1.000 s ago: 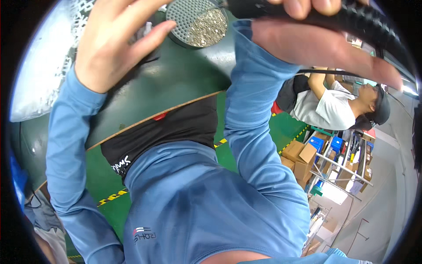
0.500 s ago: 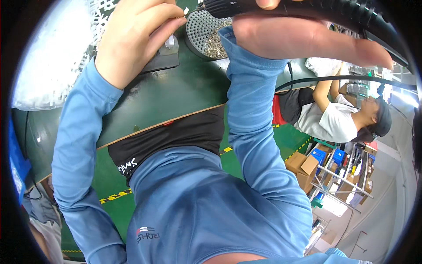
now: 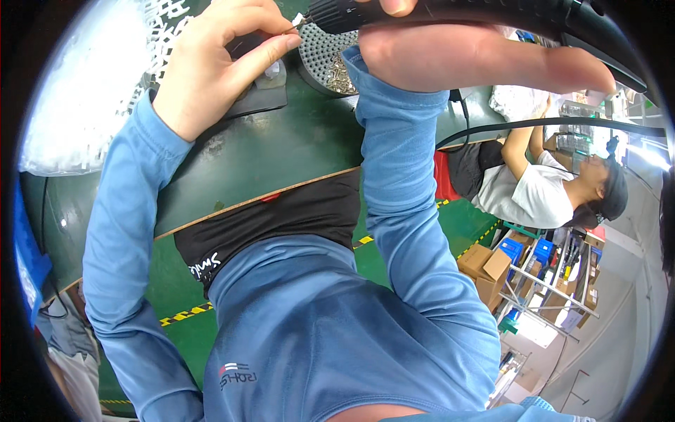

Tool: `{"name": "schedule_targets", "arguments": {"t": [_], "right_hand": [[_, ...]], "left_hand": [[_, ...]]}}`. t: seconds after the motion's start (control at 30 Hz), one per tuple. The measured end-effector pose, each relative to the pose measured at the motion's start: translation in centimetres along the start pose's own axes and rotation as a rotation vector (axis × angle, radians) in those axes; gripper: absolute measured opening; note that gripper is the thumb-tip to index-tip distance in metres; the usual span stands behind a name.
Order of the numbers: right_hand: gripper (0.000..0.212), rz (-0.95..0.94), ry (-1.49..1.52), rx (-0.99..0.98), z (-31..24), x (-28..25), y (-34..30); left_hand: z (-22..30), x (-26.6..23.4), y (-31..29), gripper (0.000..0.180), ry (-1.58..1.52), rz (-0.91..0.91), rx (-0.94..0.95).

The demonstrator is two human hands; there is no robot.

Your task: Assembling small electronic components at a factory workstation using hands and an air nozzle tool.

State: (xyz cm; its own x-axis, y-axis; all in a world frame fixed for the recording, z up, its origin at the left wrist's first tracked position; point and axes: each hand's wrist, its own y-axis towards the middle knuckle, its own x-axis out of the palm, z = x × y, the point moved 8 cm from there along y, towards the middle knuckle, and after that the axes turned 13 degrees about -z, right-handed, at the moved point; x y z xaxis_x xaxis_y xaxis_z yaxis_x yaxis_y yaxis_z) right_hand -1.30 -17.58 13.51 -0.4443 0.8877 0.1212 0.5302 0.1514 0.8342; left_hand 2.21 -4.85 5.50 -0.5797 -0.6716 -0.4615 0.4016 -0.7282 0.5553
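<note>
My right hand (image 3: pixel 478 60) grips a black electric screwdriver (image 3: pixel 492 14), which lies nearly level with its tip pointing left. At that tip is a small white plastic piece (image 3: pixel 298 19). The thumb and forefinger of my left hand (image 3: pixel 204 74) close on this piece; its far side is hidden by the fingers. Behind and below the tip stands a round grey tray (image 3: pixel 318 53) with a dimpled surface, holding small metal parts (image 3: pixel 340 76) that look like screws. Beside my left wrist, a dark block (image 3: pixel 261 100) carries a small pale piece (image 3: pixel 273 69).
A large clear bag of white plastic parts (image 3: pixel 84 105) lies at the left on the green table (image 3: pixel 295 141). A black cable (image 3: pixel 534 122) runs along the right. Another person (image 3: pixel 534 186) works at the right, near shelving with cartons (image 3: pixel 485 271).
The screwdriver and my right hand have shifted slightly left. My left fingers have shifted a little, with a wider gap behind the thumb and fingertip. The table things stay put.
</note>
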Motion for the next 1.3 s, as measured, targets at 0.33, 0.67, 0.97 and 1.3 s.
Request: {"name": "schedule_targets", "arguments": {"t": [0.33,0.67,0.97,1.3], "right_hand": [[0.104,-0.023,0.034,0.037,0.6,-0.2,-0.3],[0.106,0.054,0.096,0.028,1.8,-0.6,-1.6],[0.113,0.054,0.207,0.062,3.8,1.2,-2.5],[0.109,0.058,0.166,0.098,4.8,0.9,-3.7]], "left_hand": [[-1.6,0.5,-0.4,0.013,0.035,-0.091,0.101],[-1.2,-0.5,0.6,0.052,0.059,-0.322,0.056],[-3.2,0.4,-1.6,0.034,-0.022,-0.392,0.089],[-1.8,0.8,-2.1,0.028,0.004,-0.35,-0.011]]}}
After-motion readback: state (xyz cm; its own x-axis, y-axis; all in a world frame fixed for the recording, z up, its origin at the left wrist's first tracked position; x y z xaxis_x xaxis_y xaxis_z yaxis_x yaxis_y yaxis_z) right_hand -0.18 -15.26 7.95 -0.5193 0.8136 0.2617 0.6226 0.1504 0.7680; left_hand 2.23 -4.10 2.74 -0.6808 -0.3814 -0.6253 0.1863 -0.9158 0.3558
